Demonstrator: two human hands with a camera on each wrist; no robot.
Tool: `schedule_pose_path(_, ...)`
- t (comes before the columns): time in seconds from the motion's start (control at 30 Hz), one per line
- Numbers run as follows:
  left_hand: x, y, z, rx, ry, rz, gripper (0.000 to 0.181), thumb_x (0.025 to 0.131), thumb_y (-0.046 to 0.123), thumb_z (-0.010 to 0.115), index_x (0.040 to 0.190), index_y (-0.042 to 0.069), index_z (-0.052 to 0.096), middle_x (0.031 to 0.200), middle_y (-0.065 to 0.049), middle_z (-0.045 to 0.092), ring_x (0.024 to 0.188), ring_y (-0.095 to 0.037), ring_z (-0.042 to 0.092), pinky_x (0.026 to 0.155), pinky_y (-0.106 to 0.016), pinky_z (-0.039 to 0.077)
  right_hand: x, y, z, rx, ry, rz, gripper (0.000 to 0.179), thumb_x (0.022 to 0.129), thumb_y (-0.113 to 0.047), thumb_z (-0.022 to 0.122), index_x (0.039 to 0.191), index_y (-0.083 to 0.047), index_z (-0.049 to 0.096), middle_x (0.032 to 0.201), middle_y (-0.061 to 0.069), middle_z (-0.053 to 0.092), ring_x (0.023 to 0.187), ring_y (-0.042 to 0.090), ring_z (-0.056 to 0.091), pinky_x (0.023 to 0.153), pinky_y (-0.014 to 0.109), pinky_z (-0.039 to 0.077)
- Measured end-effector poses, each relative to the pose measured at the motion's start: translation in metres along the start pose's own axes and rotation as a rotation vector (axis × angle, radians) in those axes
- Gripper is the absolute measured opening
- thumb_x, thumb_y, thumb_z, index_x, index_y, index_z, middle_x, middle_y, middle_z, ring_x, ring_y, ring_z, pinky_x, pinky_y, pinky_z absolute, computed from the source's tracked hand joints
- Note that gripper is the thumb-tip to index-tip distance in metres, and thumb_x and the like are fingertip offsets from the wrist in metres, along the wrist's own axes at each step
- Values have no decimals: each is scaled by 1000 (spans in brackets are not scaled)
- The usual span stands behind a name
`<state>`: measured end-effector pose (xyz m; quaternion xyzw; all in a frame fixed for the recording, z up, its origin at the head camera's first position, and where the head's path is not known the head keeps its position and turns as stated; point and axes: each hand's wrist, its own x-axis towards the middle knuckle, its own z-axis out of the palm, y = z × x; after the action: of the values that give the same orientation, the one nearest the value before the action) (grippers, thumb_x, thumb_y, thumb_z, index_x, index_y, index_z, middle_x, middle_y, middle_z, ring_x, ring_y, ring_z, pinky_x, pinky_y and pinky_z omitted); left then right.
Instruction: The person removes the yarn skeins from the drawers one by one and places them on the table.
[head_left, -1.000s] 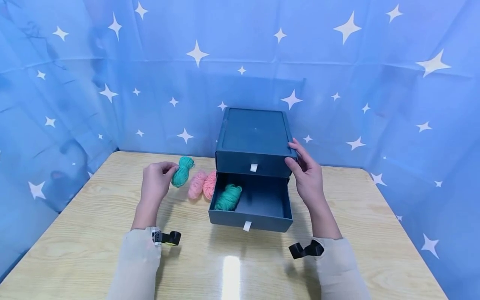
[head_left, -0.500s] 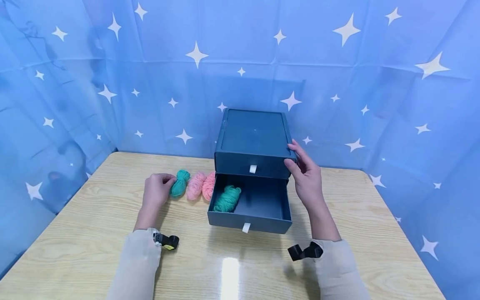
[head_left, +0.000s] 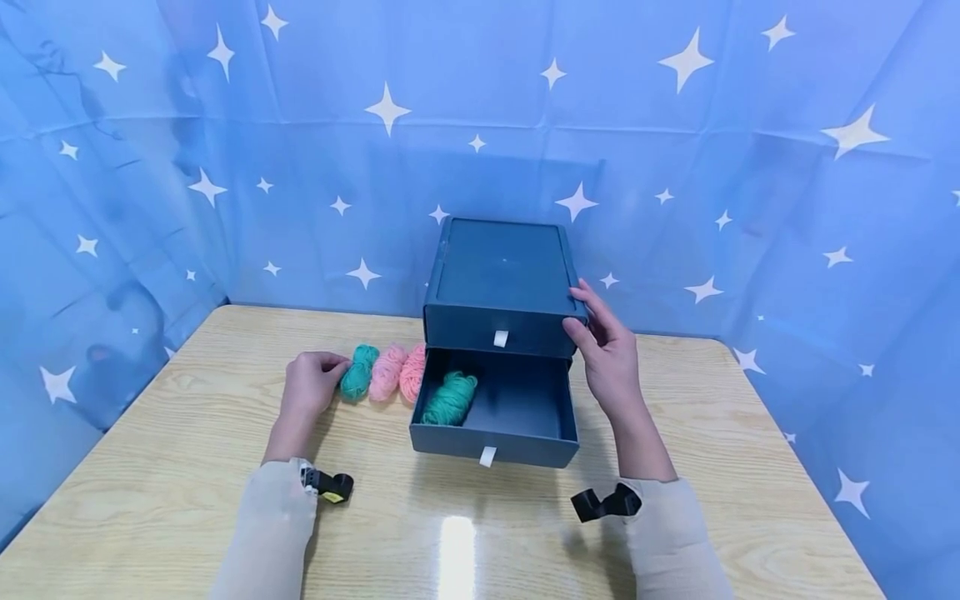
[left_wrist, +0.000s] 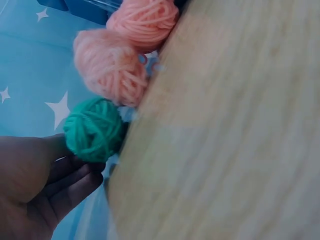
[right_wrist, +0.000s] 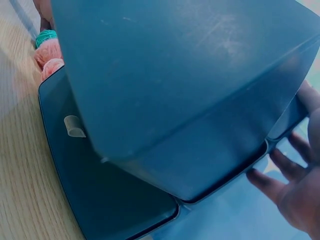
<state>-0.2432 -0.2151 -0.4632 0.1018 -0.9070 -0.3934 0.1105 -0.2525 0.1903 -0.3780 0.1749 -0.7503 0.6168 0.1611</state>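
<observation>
My left hand [head_left: 313,382] pinches one side of a small green skein of yarn [head_left: 360,372] on the table, left of a pale pink skein [head_left: 386,372] and a coral skein [head_left: 412,375]. In the left wrist view the thumb reaches behind the green skein [left_wrist: 94,129] and the fingers lie below it. My right hand [head_left: 609,358] rests on the right front corner of a dark blue two-drawer box [head_left: 502,262], thumb on its front, other fingers along its side. The lower drawer [head_left: 525,412] is pulled out, with another green skein [head_left: 450,398] at its left.
White pull tabs [head_left: 501,338] stick out of both drawer fronts. The pale wooden table [head_left: 187,500] ends at a blue curtain [head_left: 330,100] with white stars. Black wrist cameras [head_left: 330,486] sit at both cuffs.
The left hand has lowered the green skein onto the table, in line with the pink ones. Within the last half second it has barely shifted. The right hand stays at the box corner.
</observation>
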Motion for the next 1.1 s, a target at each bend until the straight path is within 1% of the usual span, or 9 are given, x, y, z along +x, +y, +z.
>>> schedule_pose_path(0.13,-5,10,-12,24,-16,-14,40,104,29,58,126,-3,68,117,-25,72,104,-36,70,84,-45,59,0,0,0,3,-2,0,43,104,-21,59,146,-16,55,162,-8,40,150,23,39,105,8,42)
schedule_pose_path(0.23,-11,25,-24,50,21,6,45,104,35,56,124,-2,69,114,-24,73,97,-35,72,78,-45,59,0,0,1,2,-5,2,43,104,-22,59,146,-16,55,162,-8,40,150,22,39,105,9,42)
schedule_pose_path(0.3,-15,38,-30,60,61,49,43,104,37,57,120,0,72,109,-22,75,94,-34,72,78,-45,58,0,0,1,0,-6,6,43,104,-23,59,146,-17,55,162,-9,40,150,22,39,105,9,42)
schedule_pose_path(0.43,-26,71,-39,64,130,172,34,101,32,62,110,2,77,99,-18,78,88,-30,73,77,-46,58,0,0,1,-5,-2,14,43,104,-23,59,146,-18,55,162,-11,40,149,21,41,105,10,42)
schedule_pose_path(0.57,-42,102,-46,75,153,275,24,99,23,67,104,3,78,94,-15,78,83,-27,73,75,-45,59,0,0,0,-8,0,18,43,103,-25,59,146,-21,55,161,-12,40,149,21,42,105,11,43)
schedule_pose_path(0.67,-55,120,-49,81,118,317,20,97,19,69,103,2,79,95,-15,79,85,-27,74,77,-44,60,1,1,1,-3,-2,17,43,103,-25,59,146,-21,55,161,-13,40,148,21,42,105,11,43)
schedule_pose_path(0.83,-73,143,-48,94,10,374,18,95,16,71,105,4,78,98,-13,79,86,-25,74,78,-42,60,0,1,1,-8,-2,16,43,104,-24,58,146,-20,55,162,-13,40,148,21,42,105,10,43)
schedule_pose_path(1.0,-89,159,-37,117,-72,475,15,92,14,74,104,6,79,99,-8,79,83,-18,72,75,-35,60,0,1,1,-9,-1,19,43,104,-25,58,147,-21,54,161,-13,40,148,20,43,105,10,43)
schedule_pose_path(1.1,-93,165,-28,139,-100,544,14,90,11,76,103,7,79,100,-6,79,84,-16,72,75,-33,60,1,0,1,-5,5,16,43,104,-24,58,146,-20,55,161,-11,40,149,21,42,105,10,43)
